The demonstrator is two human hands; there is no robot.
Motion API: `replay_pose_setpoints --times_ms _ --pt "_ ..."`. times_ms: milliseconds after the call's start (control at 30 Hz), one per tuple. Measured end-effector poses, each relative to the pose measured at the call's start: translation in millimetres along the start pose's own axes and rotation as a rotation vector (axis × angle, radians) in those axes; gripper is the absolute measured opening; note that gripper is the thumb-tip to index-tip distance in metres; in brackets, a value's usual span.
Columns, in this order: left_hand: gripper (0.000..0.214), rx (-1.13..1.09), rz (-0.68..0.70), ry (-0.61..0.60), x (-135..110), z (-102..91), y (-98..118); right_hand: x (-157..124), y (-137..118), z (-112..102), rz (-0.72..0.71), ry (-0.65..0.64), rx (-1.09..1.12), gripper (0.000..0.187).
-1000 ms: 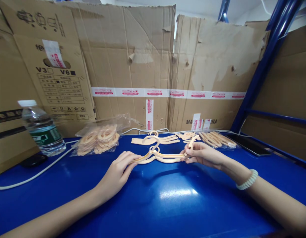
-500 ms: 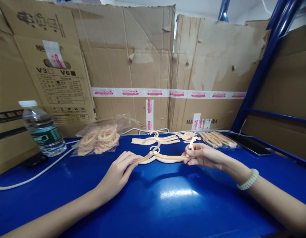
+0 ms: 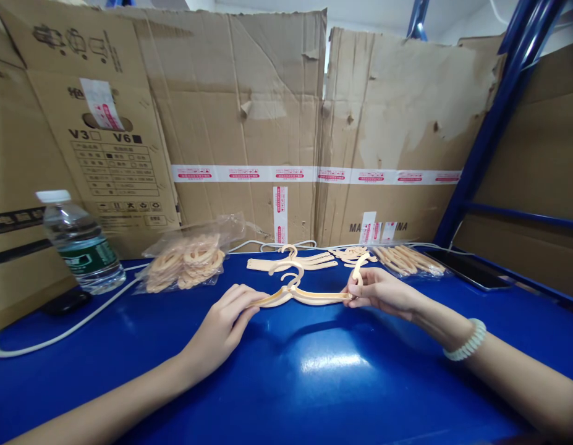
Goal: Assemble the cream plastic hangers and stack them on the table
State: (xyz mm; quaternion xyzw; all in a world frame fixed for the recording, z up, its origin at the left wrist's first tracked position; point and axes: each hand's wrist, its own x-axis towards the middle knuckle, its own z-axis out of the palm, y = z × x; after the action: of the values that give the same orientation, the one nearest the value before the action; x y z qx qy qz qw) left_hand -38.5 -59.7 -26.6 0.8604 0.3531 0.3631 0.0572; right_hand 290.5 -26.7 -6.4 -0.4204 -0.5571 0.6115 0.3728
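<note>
Gap between the two layers of the beige clothes hanger (image 3: 321,299) has closed up on the right side since a second ago. It's over the blue tabletop (image 3: 286,383), left hand (image 3: 225,318) grip pinching one end, right hand (image 3: 386,292) grip pinching the other plus a curved hook-like piece (image 3: 359,269). Flat beige strips (image 3: 316,262) lie just behind.

Blue tabletop (image 3: 286,402) with a glossy surface, bearing several items arranged about a clear plastic bag (image 3: 224,228) of beige looped pieces (image 3: 198,262). Left of the bag: a standing water bottle (image 3: 84,250), a small black object (image 3: 67,303) and a white cable (image 3: 77,332) curving across the surface. Right of the bag, in order: flat beige strips (image 3: 261,265), small loose beige pieces (image 3: 352,254), bagged rod-shaped pieces (image 3: 407,259) and, farthest, a dark flat slab (image 3: 471,272).
</note>
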Motion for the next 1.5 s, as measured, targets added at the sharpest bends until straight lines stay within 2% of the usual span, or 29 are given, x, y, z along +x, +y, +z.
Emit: replay_pose_setpoints --times_ms 267,433,567,733,833,933,1000,1067,1167,1300,1500 --pt "0.026 -0.011 -0.012 -0.009 0 0.9 0 1 2 7 -0.093 0.163 -0.104 0.043" --pt "0.025 -0.02 -0.03 -0.009 0 2.0 3 3 3 5 -0.156 0.179 -0.174 0.038" --pt "0.025 -0.023 -0.109 0.009 -1 3.4 4 6 8 6 -0.222 0.218 -0.052 0.043" --pt "0.021 -0.087 -0.186 0.028 0 3.0 5 4 3 10 -0.297 0.159 0.108 0.037" --pt "0.019 -0.125 -0.192 0.038 1 0.4 4 4 -4 1 -0.34 0.185 0.149 0.033" --pt "0.018 -0.09 -0.157 0.058 3 -3.6 0 3 -11 -22 -0.39 0.237 0.128 0.031" --pt "0.018 -0.021 -0.088 0.062 5 -7.5 -3 1 -16 -40 -0.365 0.228 0.016 0.032" --pt "0.018 0.056 -0.004 0.041 6 -12.4 -6 -3 -21 -56 -0.284 0.164 -0.194 0.036" --pt "0.017 0.158 0.089 -0.062 7 -19.8 -8 -7 -28 -69 -0.207 0.027 -0.563 0.039" --pt "0.012 0.222 0.111 -0.183 6 -22.2 -11 -8 -29 -71 -0.156 -0.115 -0.803 0.043" --pt "0.014 0.193 0.106 -0.233 4 -13.9 -13 -5 -24 -69 -0.15 -0.144 -1.045 0.043"
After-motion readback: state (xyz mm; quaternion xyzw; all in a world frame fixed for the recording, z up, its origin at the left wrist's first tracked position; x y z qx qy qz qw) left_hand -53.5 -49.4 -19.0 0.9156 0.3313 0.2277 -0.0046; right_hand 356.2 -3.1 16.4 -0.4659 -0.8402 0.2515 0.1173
